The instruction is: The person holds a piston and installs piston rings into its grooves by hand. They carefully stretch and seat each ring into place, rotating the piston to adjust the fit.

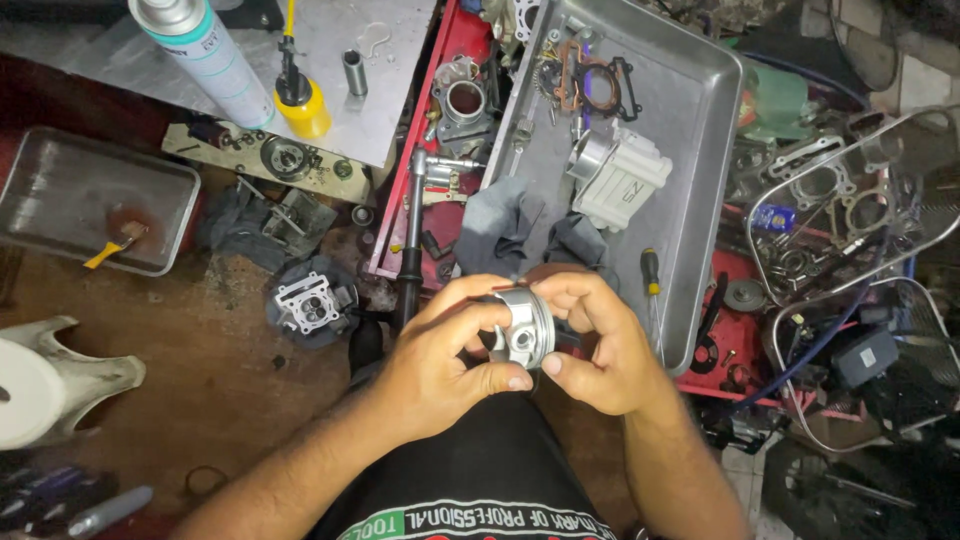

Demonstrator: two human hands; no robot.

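Both hands meet on one silver piston [524, 326]: the left hand [440, 365] has its grip closed around the near side, the right hand [597, 345] pinches the far side. Beyond the grip lie two metal trays, a large one [700, 130] holding one white cylinder block [622, 178] and one dark rag [520, 232], and a small one [60, 190] off to the left. One yellow oil bottle [303, 105] stands farther away. Fingers hide much of the piston; the clutter at right is too dim to make out.

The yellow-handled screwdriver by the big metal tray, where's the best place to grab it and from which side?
Probably by the yellow-and-black handle, coming down from above. The screwdriver lies roughly flat along the right rim of the metal tray, handle at the far end and clear of clutter, shaft pointing back toward the right hand. Both hands are now on the piston, so one would need freeing.
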